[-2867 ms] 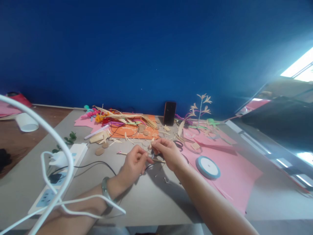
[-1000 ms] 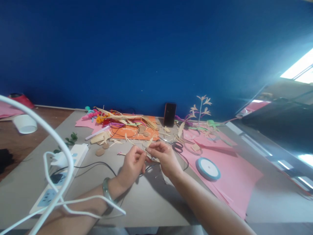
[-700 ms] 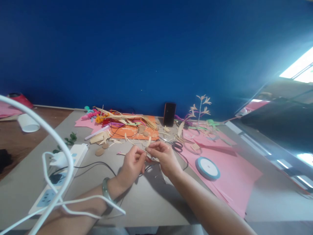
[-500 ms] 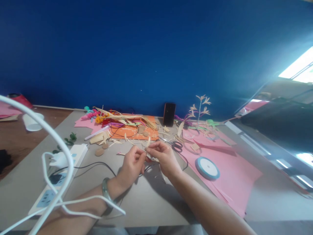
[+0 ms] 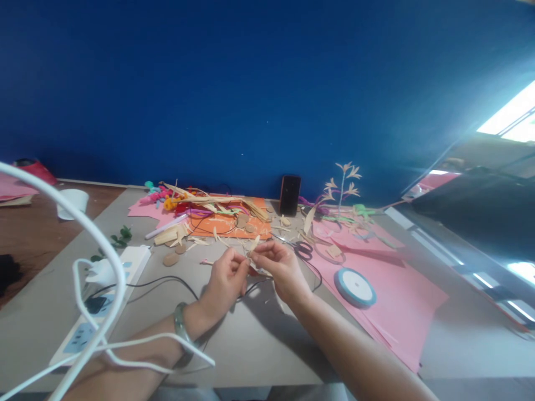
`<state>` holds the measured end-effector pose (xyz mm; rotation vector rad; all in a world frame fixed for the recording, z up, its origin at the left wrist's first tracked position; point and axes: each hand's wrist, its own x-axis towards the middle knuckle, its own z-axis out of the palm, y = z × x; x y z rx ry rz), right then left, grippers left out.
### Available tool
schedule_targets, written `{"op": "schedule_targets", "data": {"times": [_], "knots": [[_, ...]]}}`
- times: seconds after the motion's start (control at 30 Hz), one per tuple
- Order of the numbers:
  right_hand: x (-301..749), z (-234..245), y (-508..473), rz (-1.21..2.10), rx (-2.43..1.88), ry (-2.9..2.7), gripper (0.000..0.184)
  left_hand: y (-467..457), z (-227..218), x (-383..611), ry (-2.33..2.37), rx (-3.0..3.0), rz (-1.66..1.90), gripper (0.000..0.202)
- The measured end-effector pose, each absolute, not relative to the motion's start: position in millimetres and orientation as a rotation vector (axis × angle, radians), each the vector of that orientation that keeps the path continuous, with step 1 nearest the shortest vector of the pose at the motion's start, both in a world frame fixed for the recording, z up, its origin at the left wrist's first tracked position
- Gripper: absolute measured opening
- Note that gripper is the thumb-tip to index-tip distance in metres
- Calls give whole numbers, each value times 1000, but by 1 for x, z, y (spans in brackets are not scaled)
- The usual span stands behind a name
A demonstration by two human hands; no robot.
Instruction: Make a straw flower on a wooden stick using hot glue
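Note:
My left hand (image 5: pixel 225 281) and my right hand (image 5: pixel 282 267) meet above the grey table (image 5: pixel 251 340), fingertips pinched together. Between them they hold a small pale leaf-shaped strip (image 5: pixel 254 243) and a thin stick (image 5: pixel 209 262) that pokes out to the left. A green bangle (image 5: pixel 183 326) is on my left wrist. A thin black wire (image 5: pixel 167 280) runs under the hands.
A white power strip (image 5: pixel 100 303) with a plug lies at the left, white cable (image 5: pixel 104 262) looping in front. Behind are an orange sheet (image 5: pixel 228 225) with straw scraps, a black phone (image 5: pixel 290 194), scissors (image 5: pixel 301 249), a blue ribbon spool (image 5: pixel 354 284) on pink paper (image 5: pixel 393 301), a straw plant (image 5: pixel 345 186), a white cup (image 5: pixel 71 202).
My hands have stayed pinched on the strip and stick, shifting slightly up and back since the earliest frame. The white cup at far left has rolled to the right.

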<state>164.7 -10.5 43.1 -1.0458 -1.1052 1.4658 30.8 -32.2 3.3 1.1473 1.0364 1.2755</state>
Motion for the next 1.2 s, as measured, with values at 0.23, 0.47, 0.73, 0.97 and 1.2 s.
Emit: {"op": "schedule_targets", "data": {"times": [0.23,0.47,0.73,0.97,1.2], "knots": [[166,46,-13,1447,-1054,-1129,27,-32,4,32,1045,1105,1265,28],[165,48,-14,1042,-1151,-1428,15,-30,2,32,1018,1071,1279,30],[175,49,-4,994,-1132,-1593,17,-25,10,26,917,985,1325,34],[177,43,0,1262,-990,-1905,31,-23,21,21,869,939,1356,31],[161,24,4,926,-1044,-1998,9,-21,28,15,758,896,1307,27]]}}
